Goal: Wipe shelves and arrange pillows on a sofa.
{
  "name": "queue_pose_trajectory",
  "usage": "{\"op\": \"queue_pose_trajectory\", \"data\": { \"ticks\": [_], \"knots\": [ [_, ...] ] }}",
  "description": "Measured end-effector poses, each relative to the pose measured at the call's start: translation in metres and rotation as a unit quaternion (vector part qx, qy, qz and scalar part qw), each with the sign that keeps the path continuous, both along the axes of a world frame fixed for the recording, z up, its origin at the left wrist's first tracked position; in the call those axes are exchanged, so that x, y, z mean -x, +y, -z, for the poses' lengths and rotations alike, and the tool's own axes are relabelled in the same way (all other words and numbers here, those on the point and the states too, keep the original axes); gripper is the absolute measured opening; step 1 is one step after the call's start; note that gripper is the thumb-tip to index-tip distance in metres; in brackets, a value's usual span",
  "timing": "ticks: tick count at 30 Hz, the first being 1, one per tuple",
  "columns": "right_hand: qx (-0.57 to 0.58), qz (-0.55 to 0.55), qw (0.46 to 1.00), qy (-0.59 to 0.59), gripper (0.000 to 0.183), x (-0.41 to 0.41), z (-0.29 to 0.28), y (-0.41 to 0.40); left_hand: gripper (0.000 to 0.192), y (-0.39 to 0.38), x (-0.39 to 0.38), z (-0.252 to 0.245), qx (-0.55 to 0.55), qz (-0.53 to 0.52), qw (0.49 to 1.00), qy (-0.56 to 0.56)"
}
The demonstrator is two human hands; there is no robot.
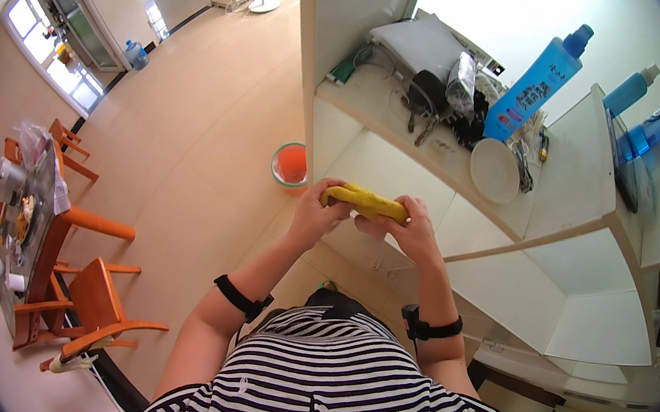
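Observation:
A folded yellow cloth (370,202) is stretched sideways between my two hands, in front of the white shelf unit. Its left end is gripped by my left hand (323,214), with the thumb towards me. My right hand (410,228) is closed on the other end. Just beyond the hands is the shelf board (373,109), which bears a blue bottle (533,89) standing beside a round white lid or dish (495,171), a grey flat case (415,43), cables and a dark pouch (427,91).
An orange-red bucket or bin (291,167) stands on the tiled floor left of the unit. At the left are a cluttered table (47,245) and wooden chairs (99,295). More blue bottles (628,91) stand at the right, beyond an upright divider (578,168).

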State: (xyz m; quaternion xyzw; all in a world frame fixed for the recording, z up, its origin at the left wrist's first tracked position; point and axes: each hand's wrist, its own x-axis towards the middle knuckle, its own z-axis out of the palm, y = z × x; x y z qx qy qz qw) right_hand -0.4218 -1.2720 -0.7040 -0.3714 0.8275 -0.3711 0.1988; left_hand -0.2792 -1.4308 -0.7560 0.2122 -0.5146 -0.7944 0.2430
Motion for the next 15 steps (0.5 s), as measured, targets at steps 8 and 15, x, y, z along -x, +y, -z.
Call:
{"op": "queue_pose_trajectory", "data": {
  "ticks": [8, 15],
  "knots": [
    [0.091, 0.097, 0.95, 0.283, 0.025, 0.058, 0.068, -0.006, 0.035, -0.031, 0.052, 0.025, 0.391, -0.007, 0.918, -0.06],
    [-0.023, -0.005, 0.928, 0.373, 0.026, 0.034, 0.11, 0.02, 0.035, -0.052, 0.041, 0.086, 0.612, 0.046, 0.788, -0.053]
  ]
}}
